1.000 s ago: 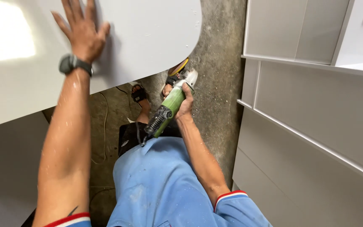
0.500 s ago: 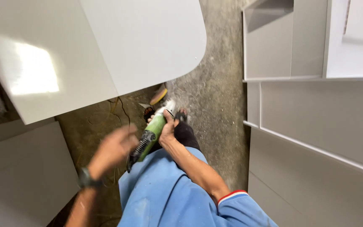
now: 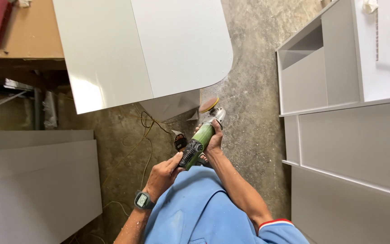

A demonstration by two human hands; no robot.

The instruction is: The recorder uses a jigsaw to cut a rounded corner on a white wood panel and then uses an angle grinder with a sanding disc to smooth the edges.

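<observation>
Both hands gripped one green angle grinder (image 3: 200, 143), which hung in front of the blue-shirted torso, its long axis slanting from the black rear end near the person up and away to the orange sanding disc (image 3: 209, 105), just below the rounded corner of a white panel (image 3: 159, 45). The right hand (image 3: 213, 140) was closed around the green body, forearm reaching forward; the left hand (image 3: 162, 175), wristwatch (image 3: 142, 200) on it, curled around the black tail, thumb on top; a yellow cord (image 3: 146, 135) trailed over the dusty concrete floor (image 3: 253, 90), white cabinets (image 3: 339, 68) stood to the right and grey boards (image 3: 32, 180) to the left.
</observation>
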